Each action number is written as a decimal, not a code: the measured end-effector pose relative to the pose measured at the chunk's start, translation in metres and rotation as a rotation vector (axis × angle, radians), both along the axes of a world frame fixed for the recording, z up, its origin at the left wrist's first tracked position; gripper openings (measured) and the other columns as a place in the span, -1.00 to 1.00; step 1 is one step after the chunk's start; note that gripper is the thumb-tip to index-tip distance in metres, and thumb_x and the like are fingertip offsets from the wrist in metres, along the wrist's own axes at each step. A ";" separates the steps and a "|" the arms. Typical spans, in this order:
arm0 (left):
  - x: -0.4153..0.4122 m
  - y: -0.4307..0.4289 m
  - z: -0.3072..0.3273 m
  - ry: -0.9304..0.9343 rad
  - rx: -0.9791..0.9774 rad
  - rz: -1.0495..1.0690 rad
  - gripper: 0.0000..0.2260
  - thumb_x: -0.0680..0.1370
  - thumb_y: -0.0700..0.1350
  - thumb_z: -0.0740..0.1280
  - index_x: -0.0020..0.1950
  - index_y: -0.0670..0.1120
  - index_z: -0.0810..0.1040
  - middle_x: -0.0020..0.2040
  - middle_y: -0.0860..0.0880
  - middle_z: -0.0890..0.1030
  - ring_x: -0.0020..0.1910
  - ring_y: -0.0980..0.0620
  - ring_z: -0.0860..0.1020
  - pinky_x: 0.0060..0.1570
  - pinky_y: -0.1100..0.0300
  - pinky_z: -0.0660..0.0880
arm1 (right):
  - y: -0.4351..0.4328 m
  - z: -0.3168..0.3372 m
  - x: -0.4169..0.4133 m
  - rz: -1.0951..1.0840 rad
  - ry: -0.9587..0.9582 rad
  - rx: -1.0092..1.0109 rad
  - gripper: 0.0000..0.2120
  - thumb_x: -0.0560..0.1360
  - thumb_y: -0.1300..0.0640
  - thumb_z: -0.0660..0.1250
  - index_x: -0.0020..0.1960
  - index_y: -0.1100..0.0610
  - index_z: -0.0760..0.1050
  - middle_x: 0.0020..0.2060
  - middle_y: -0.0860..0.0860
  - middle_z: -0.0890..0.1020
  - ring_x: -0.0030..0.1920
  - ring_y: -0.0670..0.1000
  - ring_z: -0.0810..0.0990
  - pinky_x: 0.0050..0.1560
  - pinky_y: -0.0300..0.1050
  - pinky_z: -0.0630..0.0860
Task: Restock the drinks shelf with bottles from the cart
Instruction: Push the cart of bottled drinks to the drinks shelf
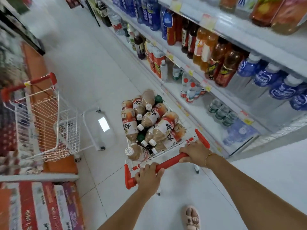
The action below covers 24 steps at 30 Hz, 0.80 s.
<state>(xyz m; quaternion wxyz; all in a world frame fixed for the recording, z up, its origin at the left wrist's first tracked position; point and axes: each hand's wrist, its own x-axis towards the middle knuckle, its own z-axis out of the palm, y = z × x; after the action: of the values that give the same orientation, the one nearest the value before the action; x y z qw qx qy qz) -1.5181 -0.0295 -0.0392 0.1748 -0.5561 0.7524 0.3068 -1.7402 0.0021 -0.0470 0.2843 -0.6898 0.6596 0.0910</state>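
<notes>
A small white wire cart with a red handle [171, 161] stands in the aisle in front of me. It is heaped with several beige drink bottles [149, 120] with white caps and red-and-white labels, lying on their sides. My left hand [147, 176] grips the left part of the handle. My right hand [196, 152] grips the right part. The drinks shelf [196, 107] runs along the right, with dark, orange and blue-labelled bottles on upper levels and water bottles lower down.
A second white cart with a red handle [48, 117] stands at the left beside an orange display base [61, 165]. Stacked printed cartons [48, 206] lie at the bottom left. White tiled floor [86, 67] stretches ahead. My slippered foot [191, 216] shows below.
</notes>
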 end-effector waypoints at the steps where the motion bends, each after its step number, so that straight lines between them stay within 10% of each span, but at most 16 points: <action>1: -0.007 -0.014 -0.001 -0.010 -0.003 0.009 -0.67 0.60 0.17 0.03 0.29 0.11 0.36 0.22 0.05 0.46 0.28 -0.01 0.35 0.31 -0.03 0.14 | -0.015 0.000 -0.008 0.009 -0.003 -0.001 -0.60 0.53 -0.25 0.09 0.15 0.02 0.43 0.02 0.01 0.58 0.09 0.06 0.47 0.21 -0.03 0.18; 15: -0.088 -0.190 0.001 -0.004 -0.065 0.014 -0.62 0.60 0.21 -0.02 0.30 0.09 0.35 0.25 0.05 0.44 0.28 -0.01 0.33 0.27 -0.01 0.16 | -0.210 -0.003 -0.090 0.035 0.003 0.036 -0.65 0.53 -0.24 0.12 0.08 0.00 0.44 0.01 -0.05 0.55 0.12 0.03 0.44 0.37 0.02 0.16; 20: -0.106 -0.246 0.005 0.051 -0.063 0.007 -0.22 0.28 0.34 -0.38 0.24 0.08 0.37 0.18 0.08 0.45 0.20 0.00 0.35 0.21 0.01 0.18 | -0.267 -0.002 -0.109 0.005 0.027 0.116 -0.66 0.53 -0.23 0.13 0.10 -0.01 0.42 -0.01 -0.07 0.49 0.15 0.00 0.40 0.30 -0.06 0.13; 24: -0.117 -0.296 -0.002 0.061 0.028 0.009 -0.61 0.57 0.25 -0.03 0.23 0.09 0.38 0.19 0.09 0.45 0.22 -0.01 0.35 0.24 0.00 0.15 | -0.317 0.004 -0.121 -0.108 -0.046 0.267 -0.67 0.48 -0.22 0.23 0.07 0.00 0.48 -0.08 -0.08 0.46 0.09 0.00 0.42 0.19 -0.08 0.33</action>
<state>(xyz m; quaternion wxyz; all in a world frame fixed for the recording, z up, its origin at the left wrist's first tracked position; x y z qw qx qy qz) -1.6349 -0.3260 -0.0411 0.1581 -0.5474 0.7505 0.3349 -1.8608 -0.3147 -0.0434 0.3929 -0.6113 0.6712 0.1465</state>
